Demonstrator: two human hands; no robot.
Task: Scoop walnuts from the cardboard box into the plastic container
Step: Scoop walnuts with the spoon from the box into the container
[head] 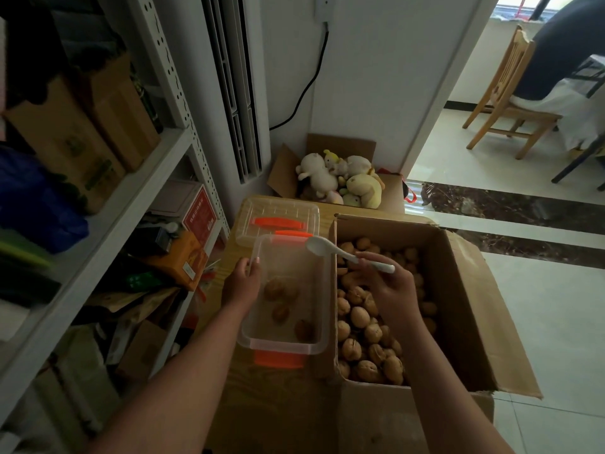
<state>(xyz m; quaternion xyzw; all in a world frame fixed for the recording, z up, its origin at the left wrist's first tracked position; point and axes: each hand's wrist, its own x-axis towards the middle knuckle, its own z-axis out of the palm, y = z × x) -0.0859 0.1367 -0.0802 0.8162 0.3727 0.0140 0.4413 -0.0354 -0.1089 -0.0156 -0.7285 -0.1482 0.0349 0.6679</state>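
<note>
Found the cardboard box (458, 290) filling the lower right of the frame, flaps open, holding a deep layer of walnuts (360, 317). Found the plastic container (281, 348) at lower centre, touching the box's left wall and standing open side up on the desk (327, 208). Traced its long axis from the bottom of the frame toward the top, with an orange latch at each short end. Counted only four or so walnuts on its floor, so judged the task barely begun. Noted its clear lid (278, 217) lying flat just above it in the frame. Judged the container light, thin-walled and apt to skid, so best steadied at the rim. Saw the left hand (242, 283) placed for exactly that, fingers curled over the left rim toward the far end and gripping it. Saw the right hand (389, 290) over the box at centre, fingers pinched closed on the handle of a white spoon (340, 253). Traced the spoon's long axis from upper left to lower right, bowl over the container's far right corner, handle tip toward the lower right; bowl looked empty. Judged the spoon stiff and light, sensibly held well back on the handle. Judged the walnuts hard, dry, light and round: not fragile, but likely to roll off so shallow a bowl unless carried level.
</note>
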